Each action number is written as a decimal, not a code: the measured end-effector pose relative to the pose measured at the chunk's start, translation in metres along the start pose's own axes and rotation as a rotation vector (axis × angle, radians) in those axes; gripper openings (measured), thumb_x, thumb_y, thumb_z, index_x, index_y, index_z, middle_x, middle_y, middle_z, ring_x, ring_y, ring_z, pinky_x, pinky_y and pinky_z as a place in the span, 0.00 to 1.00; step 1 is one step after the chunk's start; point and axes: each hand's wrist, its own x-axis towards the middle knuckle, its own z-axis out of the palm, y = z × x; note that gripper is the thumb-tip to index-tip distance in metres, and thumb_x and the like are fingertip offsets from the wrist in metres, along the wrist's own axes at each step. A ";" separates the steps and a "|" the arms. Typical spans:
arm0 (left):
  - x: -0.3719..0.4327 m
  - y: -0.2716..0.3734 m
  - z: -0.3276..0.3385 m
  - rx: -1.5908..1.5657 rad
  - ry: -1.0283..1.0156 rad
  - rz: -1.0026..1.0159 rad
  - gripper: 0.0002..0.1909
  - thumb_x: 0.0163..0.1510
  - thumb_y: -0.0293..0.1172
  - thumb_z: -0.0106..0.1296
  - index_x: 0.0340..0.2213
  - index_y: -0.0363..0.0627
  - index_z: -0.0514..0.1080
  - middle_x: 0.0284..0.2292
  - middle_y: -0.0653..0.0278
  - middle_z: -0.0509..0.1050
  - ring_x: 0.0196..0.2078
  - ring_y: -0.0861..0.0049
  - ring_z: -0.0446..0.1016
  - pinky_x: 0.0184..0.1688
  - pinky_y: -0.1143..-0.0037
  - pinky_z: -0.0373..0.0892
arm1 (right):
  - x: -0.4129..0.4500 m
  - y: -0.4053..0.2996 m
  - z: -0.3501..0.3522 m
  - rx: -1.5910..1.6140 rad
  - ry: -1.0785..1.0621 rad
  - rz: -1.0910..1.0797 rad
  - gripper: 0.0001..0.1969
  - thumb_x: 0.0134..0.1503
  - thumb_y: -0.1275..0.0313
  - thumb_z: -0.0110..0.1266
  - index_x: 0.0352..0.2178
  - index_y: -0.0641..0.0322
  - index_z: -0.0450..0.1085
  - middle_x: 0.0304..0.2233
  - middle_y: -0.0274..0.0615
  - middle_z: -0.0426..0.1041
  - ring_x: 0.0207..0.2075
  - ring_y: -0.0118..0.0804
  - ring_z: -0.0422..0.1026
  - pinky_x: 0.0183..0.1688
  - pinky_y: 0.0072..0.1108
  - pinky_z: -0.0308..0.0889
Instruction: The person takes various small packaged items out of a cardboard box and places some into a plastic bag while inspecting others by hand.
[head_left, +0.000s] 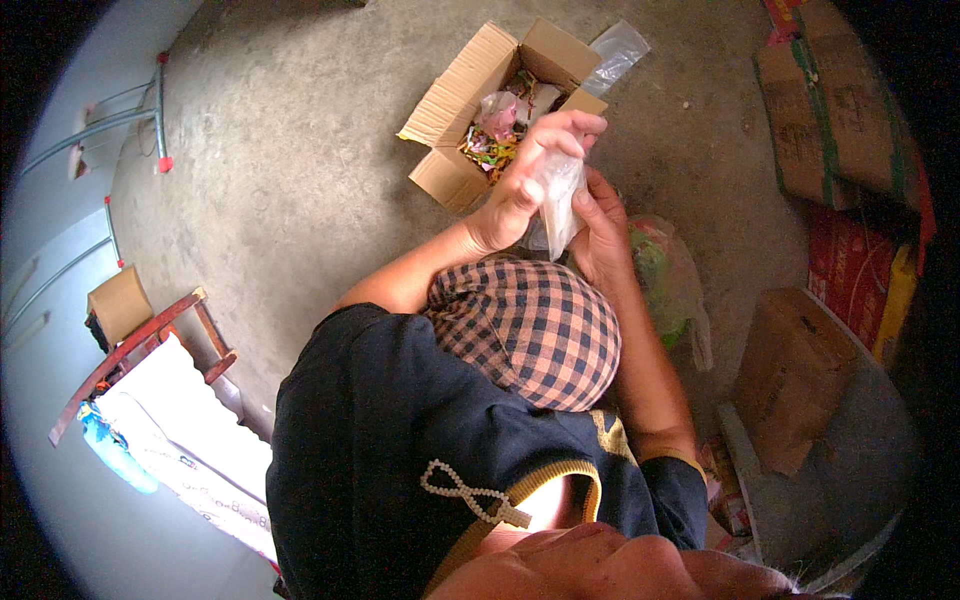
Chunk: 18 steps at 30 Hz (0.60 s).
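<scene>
A translucent plastic bag (559, 199) is between my two hands, above my knees. My left hand (529, 180) has its fingers curved over the bag's top and left side. My right hand (600, 229) pinches the bag's right side between thumb and fingers. Just beyond my hands lies an open cardboard box (469, 82) with its flaps spread, holding small colourful pieces and a pinkish plastic bag (499, 115). A clear plastic bag (619, 56) lies against the box's far right corner. Checked cloth (540, 330) covers my knees.
On the floor to the right rests a plastic bag with green contents (660, 277). Taped cardboard boxes (832, 112), a red carton (851, 274) and a brown box (795, 375) stand farther right. At the left are a wooden chair frame (214, 330) and metal tube legs (160, 112).
</scene>
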 end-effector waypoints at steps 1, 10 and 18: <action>0.000 0.001 0.002 -0.070 0.047 0.009 0.36 0.48 0.68 0.38 0.42 0.47 0.59 0.51 0.47 0.55 0.57 0.57 0.53 0.59 0.57 0.47 | 0.000 0.000 -0.001 -0.001 0.001 0.001 0.19 0.50 0.72 0.57 0.44 0.64 0.65 0.42 0.41 0.70 0.43 0.36 0.70 0.49 0.28 0.64; -0.002 -0.005 -0.014 -0.136 0.061 0.019 0.22 0.52 0.37 0.53 0.45 0.43 0.58 0.48 0.51 0.60 0.55 0.54 0.59 0.57 0.58 0.55 | 0.000 0.000 -0.007 0.028 -0.002 0.022 0.15 0.53 0.72 0.53 0.43 0.63 0.66 0.43 0.42 0.70 0.45 0.37 0.69 0.51 0.29 0.63; -0.002 0.007 -0.001 -0.126 0.187 -0.141 0.36 0.44 0.38 0.62 0.50 0.44 0.55 0.52 0.55 0.59 0.56 0.65 0.59 0.56 0.63 0.57 | 0.003 -0.008 -0.005 0.183 -0.110 0.325 0.15 0.57 0.63 0.47 0.40 0.63 0.64 0.24 0.34 0.66 0.17 0.22 0.61 0.20 0.16 0.55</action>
